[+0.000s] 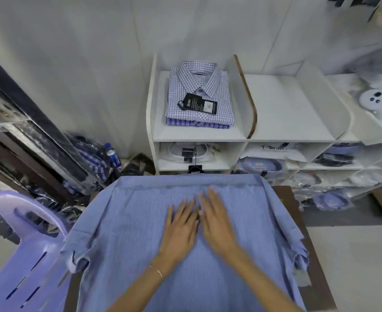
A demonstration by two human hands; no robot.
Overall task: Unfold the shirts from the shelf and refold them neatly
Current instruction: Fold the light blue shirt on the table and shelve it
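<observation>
While both hands (pixel 199 224) press flat on the blue shirt (pixel 127 233), folded shirts (pixel 200 95) fill the shelf (pixel 199 134).

The blue shirt (pixel 140 233) is matt, finely ribbed cloth. The shelf (pixel 286 109) looks like smooth white board. The chair (pixel 28 255) is glossy lilac plastic.

Two hands: left hand (pixel 179 228), right hand (pixel 217 221). One spread blue shirt (pixel 122 233). Two folded shirts: checked shirt (pixel 199 95), striped shirt (pixel 196 124). One water bottle (pixel 113 156). One plastic chair (pixel 23 255).

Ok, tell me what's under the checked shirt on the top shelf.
Under the checked shirt only the front edge of a blue striped shirt shows; the rest is covered.
</observation>
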